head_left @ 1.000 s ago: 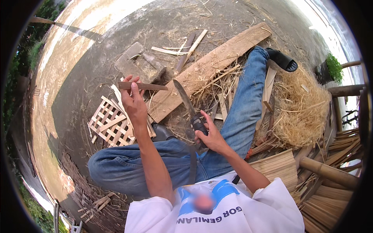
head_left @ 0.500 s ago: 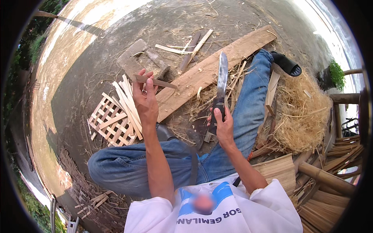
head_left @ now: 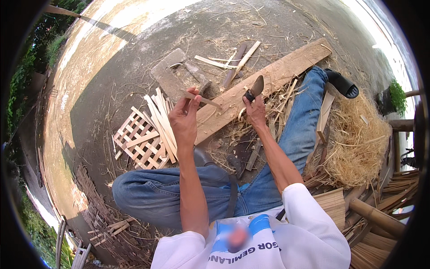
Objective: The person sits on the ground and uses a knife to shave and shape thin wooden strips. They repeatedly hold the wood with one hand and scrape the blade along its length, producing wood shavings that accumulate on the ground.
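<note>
Strip of thin wood (head_left: 209, 102) sits pinched between thumb and fingertips of the left hand (head_left: 184, 117), its right end in front of the long plank (head_left: 296, 63); I cannot tell if they touch. The right hand (head_left: 255, 112) is wrapped around the dark handle of a knife (head_left: 258, 84), blade pointing far. Woven lattice (head_left: 139, 140) and pale strips (head_left: 157, 112) lie left, a straw-coloured heap of shavings (head_left: 358, 139) right.
</note>
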### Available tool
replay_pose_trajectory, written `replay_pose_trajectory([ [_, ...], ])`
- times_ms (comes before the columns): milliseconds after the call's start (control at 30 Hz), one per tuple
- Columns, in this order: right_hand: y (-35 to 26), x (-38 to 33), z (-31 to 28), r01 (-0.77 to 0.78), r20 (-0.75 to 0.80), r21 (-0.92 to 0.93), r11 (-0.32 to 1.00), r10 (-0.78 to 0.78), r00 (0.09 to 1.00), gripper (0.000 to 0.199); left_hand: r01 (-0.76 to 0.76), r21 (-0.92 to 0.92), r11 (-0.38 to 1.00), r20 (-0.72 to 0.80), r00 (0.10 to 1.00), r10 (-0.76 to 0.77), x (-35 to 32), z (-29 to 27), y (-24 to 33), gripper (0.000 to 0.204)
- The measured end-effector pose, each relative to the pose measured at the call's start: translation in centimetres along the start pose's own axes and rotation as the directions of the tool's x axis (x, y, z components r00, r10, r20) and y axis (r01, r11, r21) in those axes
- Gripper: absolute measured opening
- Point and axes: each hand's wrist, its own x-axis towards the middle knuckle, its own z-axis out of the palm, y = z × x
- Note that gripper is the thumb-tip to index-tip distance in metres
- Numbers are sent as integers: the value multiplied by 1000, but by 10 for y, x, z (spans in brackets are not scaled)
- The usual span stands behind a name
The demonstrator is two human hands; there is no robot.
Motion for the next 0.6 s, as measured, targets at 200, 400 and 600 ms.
replay_pose_trajectory([
  [200, -82, -31, -36, 58, 109, 139, 989, -73, 991, 29, -5, -45, 999, 28, 1000, 6, -1, 3, -13, 33],
  [400, -176, -35, -99, -145, 353, 564, 813, -79, 932, 51, -36, 36, 999, 83, 996, 33, -13, 18, -7, 35],
  [600, -208, -49, -117, -271, 558, 536, 800, -94, 824, 51, -79, 49, 996, 153, 986, 71, -21, 17, -9, 35],
])
